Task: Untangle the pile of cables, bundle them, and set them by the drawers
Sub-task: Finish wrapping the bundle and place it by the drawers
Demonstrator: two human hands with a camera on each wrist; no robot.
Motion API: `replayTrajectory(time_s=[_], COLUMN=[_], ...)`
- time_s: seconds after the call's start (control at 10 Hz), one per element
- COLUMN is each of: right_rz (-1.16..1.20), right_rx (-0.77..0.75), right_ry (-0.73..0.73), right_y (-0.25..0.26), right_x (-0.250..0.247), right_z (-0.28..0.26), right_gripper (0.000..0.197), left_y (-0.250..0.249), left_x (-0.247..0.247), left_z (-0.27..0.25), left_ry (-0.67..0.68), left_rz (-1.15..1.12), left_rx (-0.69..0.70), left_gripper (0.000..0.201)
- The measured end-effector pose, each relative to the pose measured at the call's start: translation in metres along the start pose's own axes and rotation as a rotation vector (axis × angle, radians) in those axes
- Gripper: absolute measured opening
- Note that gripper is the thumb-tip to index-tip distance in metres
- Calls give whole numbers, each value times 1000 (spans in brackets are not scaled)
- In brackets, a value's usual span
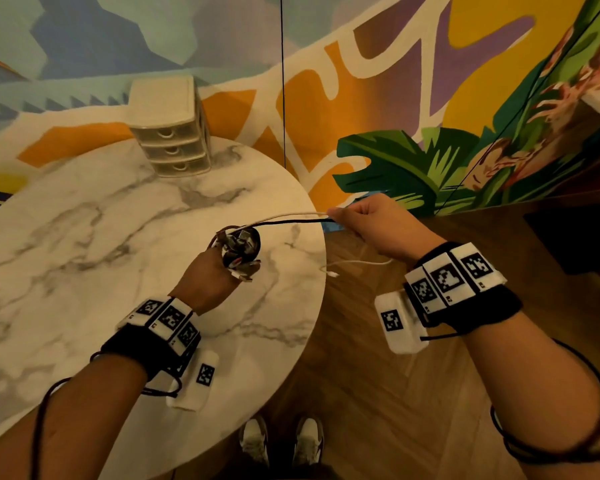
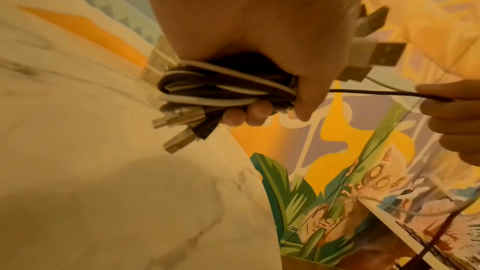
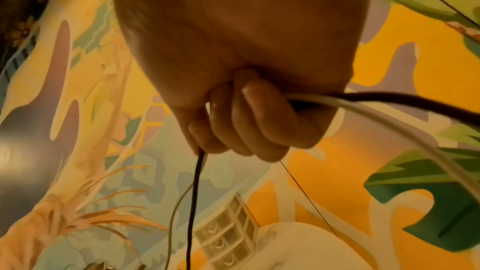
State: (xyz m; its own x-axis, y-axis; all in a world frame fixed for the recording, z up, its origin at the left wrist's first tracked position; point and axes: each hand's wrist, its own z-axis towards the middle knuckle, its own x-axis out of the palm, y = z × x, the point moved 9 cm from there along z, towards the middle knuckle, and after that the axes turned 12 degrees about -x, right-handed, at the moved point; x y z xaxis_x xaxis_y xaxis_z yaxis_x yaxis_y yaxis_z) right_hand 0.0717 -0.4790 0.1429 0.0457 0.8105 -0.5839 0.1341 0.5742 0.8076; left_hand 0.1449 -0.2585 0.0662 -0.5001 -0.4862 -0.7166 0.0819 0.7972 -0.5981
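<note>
Left hand [image 2: 254,34] — coiled cables [image 2: 223,87], USB plugs [image 2: 376,52]

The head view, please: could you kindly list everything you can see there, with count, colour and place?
Cable bundle: one coil, black and white cables with metal plugs, gripped in the left hand over the table.
Loose cables: two, one white and one black, stretched from the bundle to the right hand.
Drawers: one white unit of three, at the table's far edge.
Table: one, round, white marble.
Wall: painted mural, behind.
Floor: brown wood, right of the table.
Shoes: two, white, below the table edge.
Left hand: grips the bundle.
Right hand: pinches both loose cables.
</note>
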Motion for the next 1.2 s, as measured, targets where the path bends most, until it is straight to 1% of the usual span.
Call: replayTrajectory(time_s=[0.1, 0.2, 0.3, 0.4, 0.5, 0.6, 0.7, 0.8, 0.9, 1.0, 1.1, 1.2], right_rz=[74, 85, 66, 2, -55, -225, -448, -249, 192, 234, 320, 474], right_rx=[28, -13, -28, 7, 99, 257, 315, 52, -63, -70, -71, 44], right_ry=[-121, -267, -238, -128, -63, -10, 44, -45, 194, 348, 470, 543], right_y=[-7, -8, -6, -17, -46, -98, -125, -65, 8, 25, 16, 2], right_x=[-8, -20, -9, 13, 26, 29, 32, 42, 90, 130, 161, 183], right_z=[3, 7, 17, 27, 27, 15, 8, 15, 7, -2, -7, -13], right_gripper=[48, 49, 46, 45, 46, 36, 20, 36, 58, 60, 39, 26], left_y=[8, 13, 9, 7, 3, -12, -21, -42, -57, -66, -70, -77], left_x=[-4, 1, 16, 29, 21, -13, -38, -52, -51, -54, -57, -58], left_z=[-2, -12, -20, -29, -29, -39, -30, -23, -21, -22, -24, -30], left_ry=[-13, 3, 37, 144, 139, 1, -6, 56, 91, 104, 146, 248], left_rz=[-47, 44, 160, 68, -268, -397, -835, -1059, -1069, -1060, -1127, -1199], left_rx=[-10, 28, 69, 52, 8, 1, 43, 112, 148, 183, 173, 183], left_gripper=[32, 31, 25, 30, 28, 23, 20, 27, 26, 30, 26, 26])
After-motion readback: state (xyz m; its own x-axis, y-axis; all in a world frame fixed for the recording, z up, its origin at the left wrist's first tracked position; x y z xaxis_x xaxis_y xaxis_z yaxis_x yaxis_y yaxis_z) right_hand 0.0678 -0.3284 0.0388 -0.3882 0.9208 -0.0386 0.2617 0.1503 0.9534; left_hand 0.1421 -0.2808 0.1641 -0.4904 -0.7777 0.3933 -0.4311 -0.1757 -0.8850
